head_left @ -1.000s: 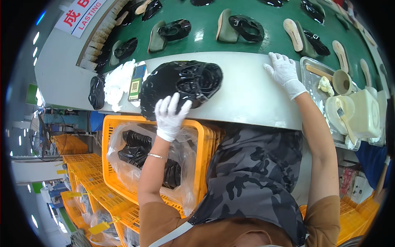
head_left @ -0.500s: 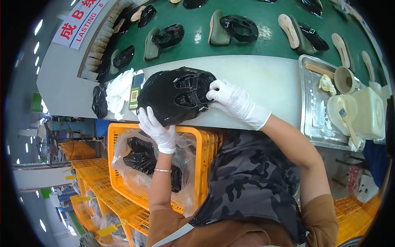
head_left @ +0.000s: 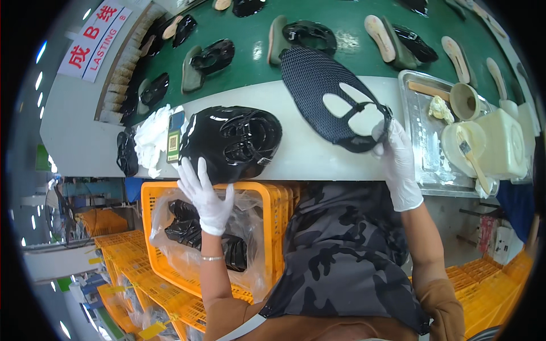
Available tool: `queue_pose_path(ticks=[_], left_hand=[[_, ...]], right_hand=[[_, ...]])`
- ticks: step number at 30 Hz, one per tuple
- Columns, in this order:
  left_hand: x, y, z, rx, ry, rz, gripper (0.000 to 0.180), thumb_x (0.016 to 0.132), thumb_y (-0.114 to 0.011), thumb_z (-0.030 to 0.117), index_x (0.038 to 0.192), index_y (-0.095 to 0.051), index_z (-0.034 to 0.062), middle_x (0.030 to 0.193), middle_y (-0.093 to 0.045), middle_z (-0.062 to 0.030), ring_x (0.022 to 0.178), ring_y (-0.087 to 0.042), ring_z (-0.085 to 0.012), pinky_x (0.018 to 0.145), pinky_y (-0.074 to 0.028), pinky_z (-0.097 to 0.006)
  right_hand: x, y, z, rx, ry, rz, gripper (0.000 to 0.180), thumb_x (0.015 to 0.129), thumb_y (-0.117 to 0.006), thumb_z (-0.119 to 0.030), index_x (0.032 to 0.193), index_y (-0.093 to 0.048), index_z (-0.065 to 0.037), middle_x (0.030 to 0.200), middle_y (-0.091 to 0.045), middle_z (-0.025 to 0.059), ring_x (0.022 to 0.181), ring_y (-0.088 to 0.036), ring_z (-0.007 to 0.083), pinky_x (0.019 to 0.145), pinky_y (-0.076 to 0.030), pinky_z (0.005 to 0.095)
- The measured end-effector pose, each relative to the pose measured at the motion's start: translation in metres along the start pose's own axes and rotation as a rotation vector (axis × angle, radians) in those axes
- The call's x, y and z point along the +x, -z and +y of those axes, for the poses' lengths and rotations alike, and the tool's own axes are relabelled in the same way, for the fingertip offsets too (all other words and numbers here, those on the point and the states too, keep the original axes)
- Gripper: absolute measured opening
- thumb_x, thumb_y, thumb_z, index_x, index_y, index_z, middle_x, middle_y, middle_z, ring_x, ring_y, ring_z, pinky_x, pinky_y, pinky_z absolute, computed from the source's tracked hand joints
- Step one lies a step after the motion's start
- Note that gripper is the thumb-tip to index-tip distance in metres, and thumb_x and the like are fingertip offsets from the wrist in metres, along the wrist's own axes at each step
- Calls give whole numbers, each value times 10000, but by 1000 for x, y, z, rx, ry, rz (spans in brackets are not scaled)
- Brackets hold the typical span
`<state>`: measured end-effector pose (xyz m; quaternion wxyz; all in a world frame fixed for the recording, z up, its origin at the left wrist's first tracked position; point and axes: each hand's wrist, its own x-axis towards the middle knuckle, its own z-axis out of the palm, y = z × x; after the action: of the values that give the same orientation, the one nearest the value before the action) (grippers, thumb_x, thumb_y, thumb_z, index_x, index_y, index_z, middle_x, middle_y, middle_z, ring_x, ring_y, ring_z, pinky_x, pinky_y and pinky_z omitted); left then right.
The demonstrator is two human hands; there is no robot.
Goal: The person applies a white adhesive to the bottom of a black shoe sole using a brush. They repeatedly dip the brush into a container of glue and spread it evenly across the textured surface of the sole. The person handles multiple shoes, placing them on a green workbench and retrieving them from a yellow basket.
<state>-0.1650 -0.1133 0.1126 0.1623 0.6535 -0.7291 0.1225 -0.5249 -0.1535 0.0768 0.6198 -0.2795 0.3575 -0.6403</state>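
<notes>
A flat shoe upper (head_left: 318,94) with a strap and two cut-outs is pinched at its strap end by my right hand (head_left: 398,167), in a white glove. Its dark, woven-looking inner side faces me, and it is raised over the white worktop. To the left lies a pile of glossy black shoe uppers (head_left: 207,133), with straps and a buckle at the right end. My gloved left hand (head_left: 206,200) is open, fingers spread, at the near edge of that pile. Whether its fingertips touch the pile, I cannot tell.
Behind the worktop (head_left: 335,165), a green surface (head_left: 250,68) carries several wedge soles and black uppers. A metal tray (head_left: 424,184) with a brush (head_left: 475,165), cup and white container stands right. Left are a phone (head_left: 175,128) and white cloth (head_left: 151,139). An orange crate (head_left: 273,227) stands below.
My right hand has lifted one upper off the pile, carried it right and turned its inner side toward me. My left hand has moved slightly left and spread its fingers. The whole view has shifted a little.
</notes>
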Motion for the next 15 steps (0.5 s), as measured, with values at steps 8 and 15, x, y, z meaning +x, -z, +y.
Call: queue_pose_path(ticks=[8,15], left_hand=[[14,-7,79,-476,-415,57,573,646,-557,-70,1206,-467,14,1261,-461,-200,1177,-428,-373,1024,-255,-472],[31,-77,185,-1433,-136,-183,534,734,-683,81,1200,-434,4,1128,-523,-138,1003,-532,-287,855,-435,-352]], right_hand=[[-44,14,4,531,-266,77,195,869,-574,-287,945,-531,-113,760,-548,6,506,-420,47,457,-369,197],[-77,-8,-7,808,-500,66,165,864,-544,-247,952,-535,-107,748,-565,2,484,-412,87,475,-361,225]])
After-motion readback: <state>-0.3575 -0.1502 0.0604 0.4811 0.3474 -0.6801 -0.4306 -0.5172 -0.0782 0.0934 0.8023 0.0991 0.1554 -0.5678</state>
